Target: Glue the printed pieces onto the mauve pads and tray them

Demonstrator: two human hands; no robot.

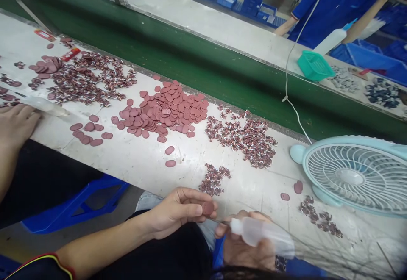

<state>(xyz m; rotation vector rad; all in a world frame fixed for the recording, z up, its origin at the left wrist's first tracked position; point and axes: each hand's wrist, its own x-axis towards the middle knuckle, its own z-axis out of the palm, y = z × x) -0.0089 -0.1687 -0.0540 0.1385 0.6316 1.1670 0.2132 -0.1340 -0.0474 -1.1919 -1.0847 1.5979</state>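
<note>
Between the thumb and fingers of my left hand point(178, 210) is a flat red-brown oval disc point(208, 208). My right hand point(246, 250) grips a translucent squeeze bottle point(265, 234) with a white cap, slightly blurred. Its thin nozzle points left, close to the disc; whether it touches I cannot tell. Just beyond my left hand lies a small cluster of dark red-brown parts point(215, 180). Farther back are a large heap of oval discs point(171, 108) and a bigger pile of the small parts point(246, 138).
A light-blue fan point(349, 176) stands on the white table at right, near a few finished-looking pieces point(319, 216). Another person's hand point(17, 125) rests at far left beside a bottle. Beyond the green conveyor belt point(203, 74) are a teal basket point(315, 66) and a person in blue.
</note>
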